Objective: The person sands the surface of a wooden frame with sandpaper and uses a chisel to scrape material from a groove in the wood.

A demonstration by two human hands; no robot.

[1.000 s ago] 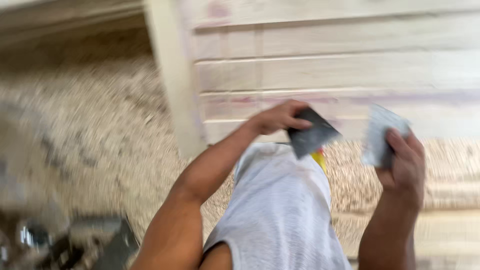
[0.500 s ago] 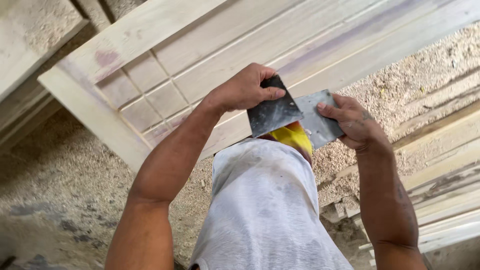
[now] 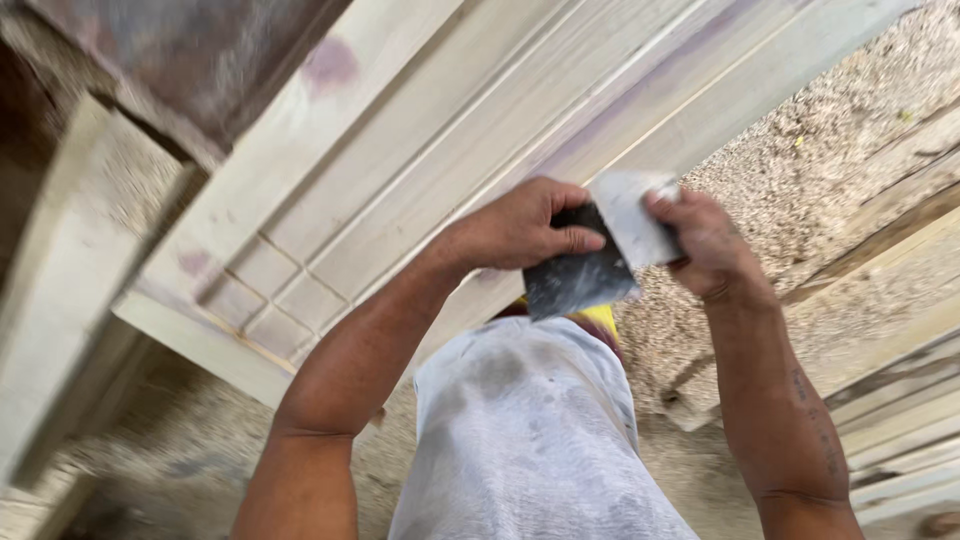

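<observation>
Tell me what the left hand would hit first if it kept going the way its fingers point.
Probably the pale flat blade held by the right hand; the left hand, gripping a dark flat blade, points rightward at it. Depth is unclear.

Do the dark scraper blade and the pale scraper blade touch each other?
Touching. The head view shows the pale blade, in the right hand, laid against the dark blade, held by the left hand.

The left hand (image 3: 515, 228) covers the upper part of the dark scraper (image 3: 578, 280). Beside it, the right hand (image 3: 705, 245) hides one end of the pale scraper (image 3: 630, 215) (motion blurs it).
</observation>
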